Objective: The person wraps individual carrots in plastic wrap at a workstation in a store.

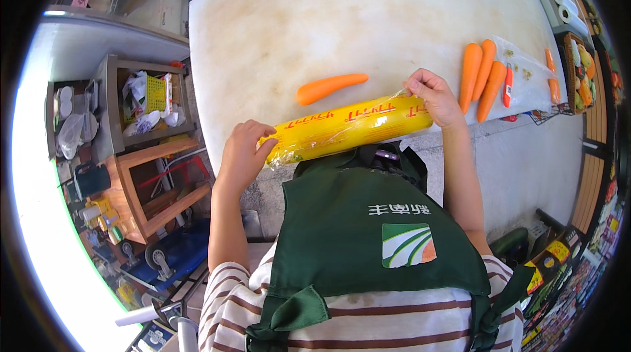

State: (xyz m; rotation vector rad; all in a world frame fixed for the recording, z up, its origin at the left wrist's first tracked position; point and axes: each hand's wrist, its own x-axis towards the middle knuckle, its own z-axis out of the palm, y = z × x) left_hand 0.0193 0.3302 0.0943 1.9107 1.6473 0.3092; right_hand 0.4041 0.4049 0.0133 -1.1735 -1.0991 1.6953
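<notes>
A thick yellow roll of cling film [350,127] with red printing lies slantwise at the front edge of the white tabletop [345,21], close against the apron. My left hand [249,150] is on its left end, thumb and fingers bent around the end. At the right end, my right hand [434,98] pinches a bit of clear film between thumb and fingers. Just beyond the roll lies a single carrot [333,88], apart from both hands. Several more carrots [472,76] lie to the right of my right hand.
Beside the right-hand carrots lie a red-handled tool [508,87] and a clear plastic bag [525,71]. Another carrot [552,76] is near the table's right edge. A produce basket [574,73] stands beyond it. To the left are a metal cabinet [111,105] and a wooden stand [135,199].
</notes>
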